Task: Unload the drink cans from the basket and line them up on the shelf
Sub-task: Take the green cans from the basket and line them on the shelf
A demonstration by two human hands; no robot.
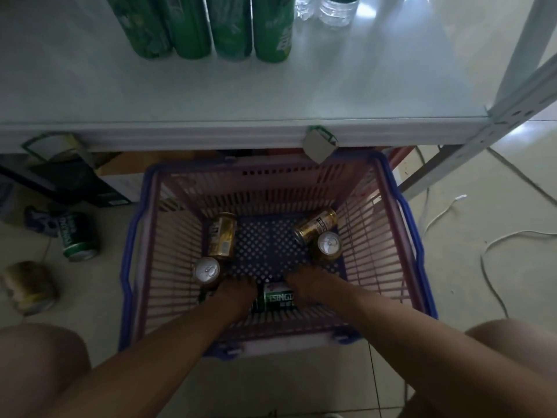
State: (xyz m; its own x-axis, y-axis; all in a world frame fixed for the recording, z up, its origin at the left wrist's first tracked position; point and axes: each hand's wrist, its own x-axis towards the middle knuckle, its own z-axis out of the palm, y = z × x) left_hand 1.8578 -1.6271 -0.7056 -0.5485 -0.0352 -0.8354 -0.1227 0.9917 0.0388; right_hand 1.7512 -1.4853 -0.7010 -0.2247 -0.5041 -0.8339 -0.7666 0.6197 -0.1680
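Head view looks straight down into a pink basket [376, 236] with a blue rim, standing on the floor just in front of a white shelf [271, 95]. Both hands reach to the near end of the basket's bottom. The left hand [238, 292] and the right hand [304, 289] sit at either end of a green can [278, 298] that lies on its side between them. The fingers are dark and blurred, so I cannot tell whether either hand grips it or only touches it.

Four gold cans are also in the basket. A left upright can [206, 270] stands just beside the left hand, with a left lying can [221, 235] beyond it. A right upright can [329, 245] stands against a right lying can [316, 224] in the far right corner.

On the shelf's far left, four tall green containers [229, 25] stand in a row, with clear water bottles [334, 10] to their right. On the floor left of the basket lies a fallen green can [78, 236]. A white cable [452, 212] trails across the floor on the right.
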